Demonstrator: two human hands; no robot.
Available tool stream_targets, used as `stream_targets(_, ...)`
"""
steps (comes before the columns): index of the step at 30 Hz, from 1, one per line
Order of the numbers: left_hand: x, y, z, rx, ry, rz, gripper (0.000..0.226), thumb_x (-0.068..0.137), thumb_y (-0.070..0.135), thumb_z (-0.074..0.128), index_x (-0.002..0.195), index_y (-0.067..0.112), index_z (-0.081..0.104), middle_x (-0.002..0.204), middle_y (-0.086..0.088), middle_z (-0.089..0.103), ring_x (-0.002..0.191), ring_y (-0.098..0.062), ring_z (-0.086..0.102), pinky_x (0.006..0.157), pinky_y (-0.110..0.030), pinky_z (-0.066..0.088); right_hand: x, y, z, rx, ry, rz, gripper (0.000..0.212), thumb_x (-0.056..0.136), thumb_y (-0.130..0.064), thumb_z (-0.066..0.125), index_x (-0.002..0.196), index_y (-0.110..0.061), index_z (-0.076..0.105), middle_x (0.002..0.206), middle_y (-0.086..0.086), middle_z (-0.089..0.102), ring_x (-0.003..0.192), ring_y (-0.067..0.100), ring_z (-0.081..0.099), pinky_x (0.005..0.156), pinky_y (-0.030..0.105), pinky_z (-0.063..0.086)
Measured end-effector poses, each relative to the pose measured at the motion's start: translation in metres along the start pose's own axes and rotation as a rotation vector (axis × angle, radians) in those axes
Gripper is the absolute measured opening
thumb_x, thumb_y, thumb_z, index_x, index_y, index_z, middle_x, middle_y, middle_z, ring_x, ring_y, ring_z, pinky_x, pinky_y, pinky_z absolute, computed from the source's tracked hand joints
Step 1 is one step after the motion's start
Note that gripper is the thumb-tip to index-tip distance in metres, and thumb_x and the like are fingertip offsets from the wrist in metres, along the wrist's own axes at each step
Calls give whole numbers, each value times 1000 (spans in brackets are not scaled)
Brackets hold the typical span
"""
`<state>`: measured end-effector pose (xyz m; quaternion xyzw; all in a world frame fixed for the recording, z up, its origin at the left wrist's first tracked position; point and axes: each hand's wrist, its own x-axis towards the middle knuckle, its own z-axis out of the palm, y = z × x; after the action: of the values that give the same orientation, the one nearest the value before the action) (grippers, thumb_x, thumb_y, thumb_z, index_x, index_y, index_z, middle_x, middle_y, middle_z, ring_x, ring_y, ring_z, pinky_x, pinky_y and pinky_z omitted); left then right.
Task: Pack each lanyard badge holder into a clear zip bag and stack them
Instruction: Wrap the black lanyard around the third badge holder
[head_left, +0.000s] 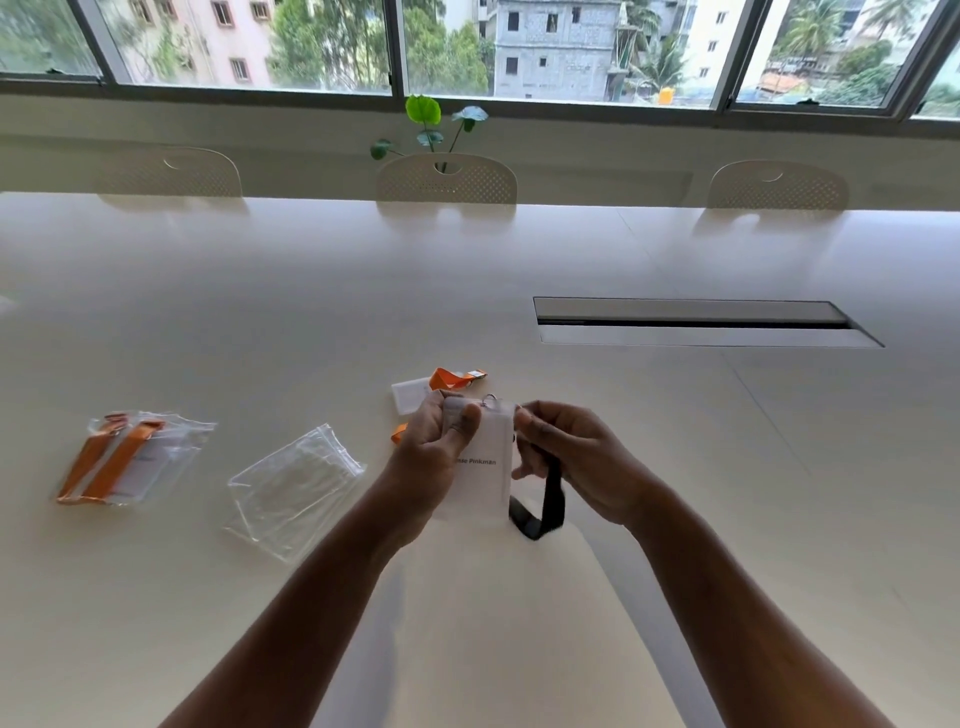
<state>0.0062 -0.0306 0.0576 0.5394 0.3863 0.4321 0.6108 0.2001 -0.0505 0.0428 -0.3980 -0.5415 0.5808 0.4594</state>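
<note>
Left hand (441, 441) fingers grip badge holder (483, 462); right hand (566, 457) pinches black lanyard (545, 509), mid-table (675, 519).

Badge holder (483, 457) held above the table (675, 467) between left hand (434, 452) and right hand (566, 457), spare lanyard badge (415, 395) just behind, empty zip bags (293, 486) left, packed bags (132, 457) farther left.

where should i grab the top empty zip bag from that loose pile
Pinch the near right corner of the top zip bag, coming from the right, where the hands already are. The pile is fanned there, so single edges show apart; flat film offers no other hold. The left hand would have to let go of the badge holder first.
</note>
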Motion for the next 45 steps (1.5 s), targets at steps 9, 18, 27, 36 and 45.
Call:
stream_targets(9,21,15,-35,-69,292,89,2,105,21,52,103,21,51,115,-31,67,103,-54,67,79,-72,54,-9,-6,-34,28,89,-29,29,94,-38,66,85,-12,74,54,-1,45,50,15,42,57,26,49)
stream_targets(18,41,28,-57,-153,524,211,7,107,17,47,113,17,43,99,-9,74,80,-27,78,71,-52,62,-17,-37,-95,-75,607,-200,45,79,-55,80,60,-18,62,49,-5,42,52,18,35,46,25,25)
stream_targets(27,24,16,-50,-282,135,50,8,104,15,46,101,18,53,122,-22,69,97,-41,71,68,-45,61,-27,-18,-105,-1008,430,4,31,86,-34,81,115,-23,75,114,-2,70,102,14,68,94,46,56)
stream_targets(36,22,0,-25,-103,-277,-10,3,95,19,61,93,21,62,98,-3,65,84,-18,59,68,-30,51,11,-6,-3,-288,15,-110,30,102,-1,56,128,-13,63,130,2,69,125,13,62,103,28,50)
stream_targets(45,9,-9,-35,29,-333,-26,9,92,23,67,100,18,65,95,-3,65,87,-16,59,72,-24,50,18,0,-5,-285,-79,-61,15,98,-19,61,108,-16,71,96,5,69,89,17,60,81,33,51)
